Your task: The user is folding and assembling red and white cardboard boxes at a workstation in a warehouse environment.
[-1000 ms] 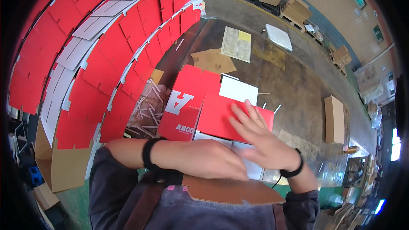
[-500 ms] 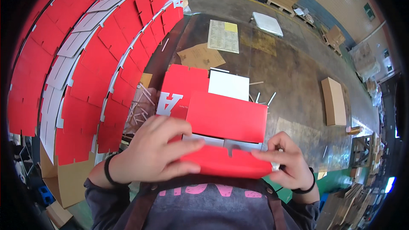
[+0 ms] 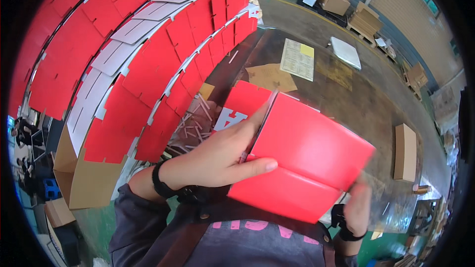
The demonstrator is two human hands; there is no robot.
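Bright, even daylight fills the scene, and the red cardboard sheets [image 3: 148, 64] look strongly saturated with no harsh shadows. The dark counter [image 3: 346, 94] shows a soft sheen, and the floor beyond it looks pale and a little washed out. The right hand [image 3: 357, 206] and the near edge of the red box [image 3: 307, 163] are smeared by motion blur, while the left hand [image 3: 217, 155] is sharp. Straight lines bow strongly toward the rim, which fades into a black circular border.
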